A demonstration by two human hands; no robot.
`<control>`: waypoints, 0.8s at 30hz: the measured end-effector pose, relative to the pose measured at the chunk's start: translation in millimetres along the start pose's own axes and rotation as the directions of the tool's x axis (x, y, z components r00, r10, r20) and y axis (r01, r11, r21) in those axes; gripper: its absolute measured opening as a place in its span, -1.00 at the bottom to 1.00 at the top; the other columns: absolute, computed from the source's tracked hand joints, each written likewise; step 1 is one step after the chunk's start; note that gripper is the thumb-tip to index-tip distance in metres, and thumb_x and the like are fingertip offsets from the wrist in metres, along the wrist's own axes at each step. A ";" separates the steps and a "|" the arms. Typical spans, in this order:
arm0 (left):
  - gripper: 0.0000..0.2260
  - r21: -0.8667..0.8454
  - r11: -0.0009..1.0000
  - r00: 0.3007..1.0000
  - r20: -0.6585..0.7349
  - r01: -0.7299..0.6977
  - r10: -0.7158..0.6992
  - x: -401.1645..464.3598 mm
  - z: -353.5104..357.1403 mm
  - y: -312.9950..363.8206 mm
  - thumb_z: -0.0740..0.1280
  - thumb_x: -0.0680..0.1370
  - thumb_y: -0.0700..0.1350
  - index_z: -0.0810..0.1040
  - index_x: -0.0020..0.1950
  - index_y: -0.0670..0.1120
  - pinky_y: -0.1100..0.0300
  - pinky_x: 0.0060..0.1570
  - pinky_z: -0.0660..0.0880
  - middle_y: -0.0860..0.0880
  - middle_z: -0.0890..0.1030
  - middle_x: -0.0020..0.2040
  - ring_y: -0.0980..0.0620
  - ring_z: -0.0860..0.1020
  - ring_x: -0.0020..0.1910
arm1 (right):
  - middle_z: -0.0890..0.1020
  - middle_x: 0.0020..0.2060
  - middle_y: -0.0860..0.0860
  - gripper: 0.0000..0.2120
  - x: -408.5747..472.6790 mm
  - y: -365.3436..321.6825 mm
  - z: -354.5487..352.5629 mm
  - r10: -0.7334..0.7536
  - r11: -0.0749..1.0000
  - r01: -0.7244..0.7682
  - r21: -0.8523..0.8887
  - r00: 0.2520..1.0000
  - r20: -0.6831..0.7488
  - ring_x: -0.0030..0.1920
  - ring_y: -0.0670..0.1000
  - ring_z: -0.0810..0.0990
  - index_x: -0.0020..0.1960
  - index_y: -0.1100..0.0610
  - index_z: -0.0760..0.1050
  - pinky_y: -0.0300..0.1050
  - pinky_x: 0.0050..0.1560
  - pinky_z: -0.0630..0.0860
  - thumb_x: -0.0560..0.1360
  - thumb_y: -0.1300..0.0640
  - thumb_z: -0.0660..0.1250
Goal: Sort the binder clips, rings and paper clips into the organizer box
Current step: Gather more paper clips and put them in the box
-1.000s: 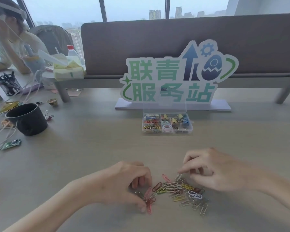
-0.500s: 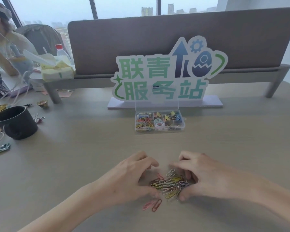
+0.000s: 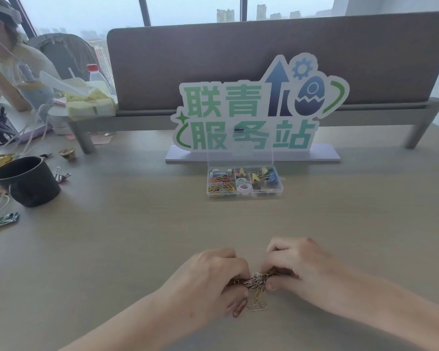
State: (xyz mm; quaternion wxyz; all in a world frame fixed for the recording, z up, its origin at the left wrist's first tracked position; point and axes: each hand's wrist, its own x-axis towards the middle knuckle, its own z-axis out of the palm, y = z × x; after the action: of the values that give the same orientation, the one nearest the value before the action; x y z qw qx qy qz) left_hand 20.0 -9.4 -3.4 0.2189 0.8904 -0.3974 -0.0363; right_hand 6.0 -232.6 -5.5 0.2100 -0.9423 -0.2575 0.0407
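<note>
A bunch of coloured paper clips lies on the desk near me, squeezed between both hands. My left hand curls round the bunch from the left and my right hand grips it from the right. A red clip and a gold clip lie loose just in front of the bunch. Farther back stands the clear organizer box, its lid up. Its compartments hold paper clips on the left, pastel rings in the middle and binder clips on the right.
A standing sign on a white base is right behind the box, before a grey divider. At the left are a black cup, a stray binder clip, cables and another person.
The spread-out paper clips have been swept into one tight bunch as both hands closed in from the sides. Two clips were left out in front.
</note>
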 end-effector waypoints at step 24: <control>-0.99 -0.309 0.929 0.958 -0.132 0.205 -0.255 -0.4 -8.5 -19.5 0.46 0.45 -0.12 0.65 -0.16 -0.02 0.45 -0.30 0.42 0.05 0.64 -0.28 0.15 0.54 -0.32 | 0.53 -0.19 -0.37 -0.84 9.5 -2.6 -20.1 0.108 0.991 -0.106 0.078 0.994 -0.028 -0.22 -0.29 0.49 -0.24 -0.15 0.50 -0.41 -0.24 0.33 0.47 0.00 0.43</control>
State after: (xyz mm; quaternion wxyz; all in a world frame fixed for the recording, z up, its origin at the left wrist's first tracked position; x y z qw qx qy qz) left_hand 35.2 5.5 -4.0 0.3752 0.8886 -0.2601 -0.0439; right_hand 16.7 -233.4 14.1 0.2476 -0.9466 -0.2013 0.0464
